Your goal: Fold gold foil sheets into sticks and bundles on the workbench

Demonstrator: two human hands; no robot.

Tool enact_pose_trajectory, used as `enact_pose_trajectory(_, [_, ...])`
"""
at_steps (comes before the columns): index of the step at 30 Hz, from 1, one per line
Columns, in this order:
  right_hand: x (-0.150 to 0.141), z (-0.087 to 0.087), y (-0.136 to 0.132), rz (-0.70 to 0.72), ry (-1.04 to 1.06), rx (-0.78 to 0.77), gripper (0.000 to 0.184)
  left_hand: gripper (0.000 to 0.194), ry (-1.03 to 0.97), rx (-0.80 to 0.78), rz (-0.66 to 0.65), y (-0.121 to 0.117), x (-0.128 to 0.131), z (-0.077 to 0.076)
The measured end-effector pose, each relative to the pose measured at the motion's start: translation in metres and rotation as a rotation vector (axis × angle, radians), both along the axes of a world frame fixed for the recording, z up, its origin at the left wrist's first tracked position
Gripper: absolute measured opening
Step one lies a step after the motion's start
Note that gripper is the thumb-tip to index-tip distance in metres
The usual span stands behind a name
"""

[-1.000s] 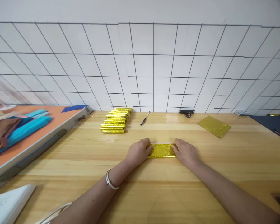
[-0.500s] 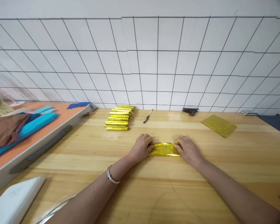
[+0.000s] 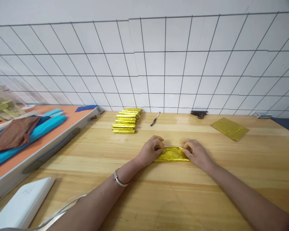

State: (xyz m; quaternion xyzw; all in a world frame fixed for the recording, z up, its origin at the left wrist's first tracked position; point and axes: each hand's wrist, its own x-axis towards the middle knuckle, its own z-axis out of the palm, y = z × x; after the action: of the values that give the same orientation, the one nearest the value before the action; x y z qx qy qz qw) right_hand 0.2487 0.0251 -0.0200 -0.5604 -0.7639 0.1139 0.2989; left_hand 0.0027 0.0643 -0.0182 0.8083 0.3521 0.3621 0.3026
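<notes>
The left hand (image 3: 148, 153) and right hand (image 3: 197, 154) pinch opposite ends of a gold foil piece (image 3: 173, 154) on the wooden table (image 3: 144, 199), fingers covering its far corners. The frame cuts off a white box (image 3: 21, 205); the left forearm (image 3: 93, 205) hides part of a cable (image 3: 62, 210). A black object (image 3: 199, 113) near the wall (image 3: 178, 64) is hard to identify.

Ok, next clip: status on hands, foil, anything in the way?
Left hand and right hand touching foil, one at each end. Foil lying on table. Pen, foil rolls beyond, not in the way.
</notes>
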Motion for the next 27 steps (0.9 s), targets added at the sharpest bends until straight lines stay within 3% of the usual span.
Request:
enact_pose_trajectory(3, [0.0, 0.001, -0.003, 0.002, 0.093, -0.042, 0.007, 0.006, -0.067, -0.01, 0.001, -0.003, 0.0, 0.005])
enact_pose_trajectory(6, [0.003, 0.008, -0.007, 0.002, 0.199, -0.086, 0.012, 0.022, -0.143, 0.066, 0.006, -0.01, -0.002, 0.023])
enact_pose_trajectory(11, [0.004, 0.04, -0.017, -0.014, 0.636, -0.173, 0.021, 0.027, -0.232, 0.198, -0.005, -0.033, -0.005, 0.066])
enact_pose_trajectory(14, [0.002, 0.061, -0.024, -0.003, 0.771, -0.224, 0.042, 0.033, -0.317, 0.173, 0.042, -0.045, -0.004, 0.081])
enact_pose_trajectory(16, [-0.001, 0.07, -0.029, 0.029, 0.807, -0.289, 0.052, 0.033, -0.395, 0.118, 0.048, -0.05, -0.001, 0.084])
enact_pose_trajectory(19, [-0.005, 0.075, -0.035, 0.072, 0.844, -0.323, 0.038, 0.035, -0.545, -0.046, -0.001, -0.05, 0.003, 0.081])
enact_pose_trajectory(24, [-0.009, 0.066, -0.037, 0.017, 0.879, -0.304, 0.028, 0.055, -0.66, -0.399, 0.036, -0.042, 0.007, 0.071])
enact_pose_trajectory(27, [-0.008, 0.06, -0.035, -0.004, 0.871, -0.291, 0.025, 0.042, -0.643, -0.54, 0.038, -0.038, 0.008, 0.065])
